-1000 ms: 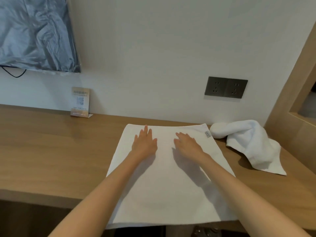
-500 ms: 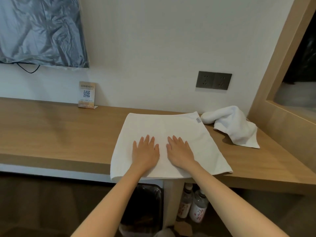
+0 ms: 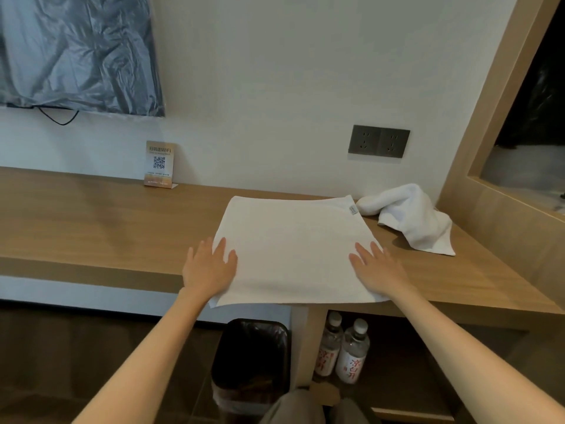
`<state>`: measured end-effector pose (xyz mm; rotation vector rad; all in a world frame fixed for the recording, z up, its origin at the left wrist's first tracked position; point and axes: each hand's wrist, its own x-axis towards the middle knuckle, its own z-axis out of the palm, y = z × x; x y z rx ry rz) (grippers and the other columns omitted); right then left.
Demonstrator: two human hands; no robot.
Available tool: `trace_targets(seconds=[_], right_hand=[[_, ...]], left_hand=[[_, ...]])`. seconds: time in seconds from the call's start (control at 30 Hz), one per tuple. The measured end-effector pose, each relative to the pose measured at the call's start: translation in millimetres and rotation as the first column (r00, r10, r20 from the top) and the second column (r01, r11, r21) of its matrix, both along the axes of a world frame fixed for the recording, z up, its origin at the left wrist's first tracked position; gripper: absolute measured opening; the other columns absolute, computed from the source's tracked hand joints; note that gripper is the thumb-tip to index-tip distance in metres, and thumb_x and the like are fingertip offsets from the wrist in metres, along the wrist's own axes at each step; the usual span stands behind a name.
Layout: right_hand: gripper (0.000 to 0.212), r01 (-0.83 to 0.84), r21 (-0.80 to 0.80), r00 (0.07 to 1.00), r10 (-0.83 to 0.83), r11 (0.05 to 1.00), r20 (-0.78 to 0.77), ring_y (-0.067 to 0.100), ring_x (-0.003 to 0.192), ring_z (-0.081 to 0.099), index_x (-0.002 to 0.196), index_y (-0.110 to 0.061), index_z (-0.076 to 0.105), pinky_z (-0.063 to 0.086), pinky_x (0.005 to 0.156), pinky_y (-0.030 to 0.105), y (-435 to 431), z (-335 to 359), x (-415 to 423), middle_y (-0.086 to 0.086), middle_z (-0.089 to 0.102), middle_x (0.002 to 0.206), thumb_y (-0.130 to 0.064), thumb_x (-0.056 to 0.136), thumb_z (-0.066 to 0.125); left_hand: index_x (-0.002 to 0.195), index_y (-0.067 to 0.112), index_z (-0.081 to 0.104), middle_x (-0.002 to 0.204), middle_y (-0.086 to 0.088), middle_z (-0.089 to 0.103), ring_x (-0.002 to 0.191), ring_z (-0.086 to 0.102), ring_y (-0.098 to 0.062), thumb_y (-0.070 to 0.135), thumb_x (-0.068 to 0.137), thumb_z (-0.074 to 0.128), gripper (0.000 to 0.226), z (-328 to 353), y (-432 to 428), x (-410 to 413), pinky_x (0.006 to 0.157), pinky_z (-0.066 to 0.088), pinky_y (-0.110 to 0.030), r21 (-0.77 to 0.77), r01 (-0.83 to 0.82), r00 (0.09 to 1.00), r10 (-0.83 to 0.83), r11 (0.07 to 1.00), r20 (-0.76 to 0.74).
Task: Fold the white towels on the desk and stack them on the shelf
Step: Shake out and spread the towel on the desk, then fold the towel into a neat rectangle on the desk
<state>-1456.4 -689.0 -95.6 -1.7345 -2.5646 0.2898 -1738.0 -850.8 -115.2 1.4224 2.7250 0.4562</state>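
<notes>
A white towel point(image 3: 293, 249) lies flat on the wooden desk point(image 3: 91, 228), its near edge hanging a little over the desk's front. My left hand point(image 3: 211, 267) presses flat on the towel's near left edge, fingers straight. My right hand point(image 3: 377, 270) presses flat on its near right edge. A second white towel point(image 3: 409, 215) lies crumpled on the desk to the right, by the wooden shelf unit point(image 3: 501, 206).
A WiFi card stand point(image 3: 159, 164) sits at the back of the desk by the wall. A double wall socket point(image 3: 378, 141) is above the towels. Under the desk stand a black-lined bin point(image 3: 250, 359) and two water bottles point(image 3: 344, 351).
Both hands slid down the towel toward me, then spread apart from its middle to its near left and right edges. The camera pulled back and tilted down.
</notes>
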Motion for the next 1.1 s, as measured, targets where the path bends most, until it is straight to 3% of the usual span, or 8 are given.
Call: trace_targets(seconds=[0.1,0.17,0.3,0.4,0.63,0.77,0.93,1.1], right_hand=[[0.054,-0.017,0.121,0.998,0.01,0.993,0.056,0.03,0.147,-0.007,0.151,-0.027,0.012,-0.004,0.116,0.055,-8,4,-9,0.005,0.001,0.161,-0.045,0.1,0.011],[0.051,-0.121,0.18,0.993,0.117,0.976,0.029,0.028,0.148,-0.004,0.15,-0.027,0.016,-0.004,0.116,0.056,-17,6,-23,0.004,0.003,0.161,-0.04,0.101,0.015],[0.049,-0.284,0.045,0.958,0.285,0.958,-0.026,0.026,0.147,-0.01,0.149,-0.042,0.013,-0.014,0.11,0.06,-25,4,-47,-0.004,-0.002,0.161,-0.047,0.1,0.015],[0.05,-0.274,0.02,0.961,0.274,0.962,-0.038,0.026,0.147,-0.012,0.146,-0.049,0.008,-0.016,0.109,0.061,-15,-2,-50,-0.009,-0.005,0.16,-0.056,0.097,0.012],[0.052,-0.238,0.036,0.97,0.24,0.971,-0.049,0.025,0.147,-0.01,0.146,-0.05,0.005,-0.012,0.113,0.058,12,-7,-63,-0.011,-0.007,0.16,-0.06,0.095,0.01],[0.051,-0.238,0.063,0.963,0.243,0.969,-0.114,0.024,0.148,-0.004,0.146,-0.047,0.015,-0.009,0.114,0.057,21,-7,-67,-0.01,0.002,0.16,-0.058,0.096,0.015],[0.04,-0.395,0.087,0.851,0.4,0.915,-0.341,0.011,0.14,0.028,0.132,-0.042,0.045,0.013,0.118,0.046,9,8,-55,-0.015,0.038,0.148,-0.053,0.095,0.04],[0.04,-0.572,0.038,0.791,0.563,0.819,-0.24,0.001,0.123,0.046,0.118,-0.037,0.063,0.034,0.105,0.024,-14,40,-34,-0.018,0.055,0.132,-0.054,0.082,0.062]], left_hand=[[0.151,0.023,0.011,0.16,-0.01,-0.007,0.148,-0.006,-0.026,0.044,0.099,0.014,0.056,8,1,3,0.118,-0.004,-0.045,-0.027,-0.018,0.999,0.016,0.999,-0.052],[0.151,0.025,0.012,0.16,-0.009,-0.004,0.148,-0.004,-0.028,0.043,0.1,0.015,0.054,16,8,10,0.118,-0.002,-0.048,-0.001,0.035,0.989,-0.035,0.999,-0.141],[0.149,0.038,0.009,0.161,-0.004,-0.001,0.146,-0.007,-0.038,0.053,0.097,0.014,0.054,24,29,30,0.115,-0.005,-0.055,-0.113,0.169,0.985,-0.171,0.979,-0.007],[0.147,0.047,0.002,0.16,-0.002,-0.013,0.144,-0.017,-0.038,0.063,0.092,0.008,0.057,17,43,33,0.113,-0.014,-0.057,-0.208,0.19,0.982,-0.184,0.96,0.049],[0.145,0.051,0.003,0.16,0.0,-0.01,0.146,-0.013,-0.034,0.067,0.09,0.007,0.058,13,73,14,0.115,-0.011,-0.056,-0.161,0.202,0.979,-0.205,0.966,0.001],[0.146,0.049,0.009,0.161,-0.001,-0.003,0.147,-0.009,-0.034,0.061,0.093,0.01,0.054,12,83,7,0.117,-0.009,-0.054,-0.113,0.217,0.976,-0.216,0.97,0.017],[0.145,0.038,0.028,0.159,0.004,0.017,0.148,0.007,-0.023,0.051,0.098,0.026,0.05,19,66,14,0.119,-0.003,-0.049,0.091,0.335,0.939,-0.341,0.938,0.056],[0.136,0.048,0.04,0.153,0.015,0.029,0.145,0.017,-0.011,0.066,0.086,0.04,0.052,40,36,37,0.119,0.008,-0.049,-0.008,0.557,0.819,-0.548,0.831,0.17]])
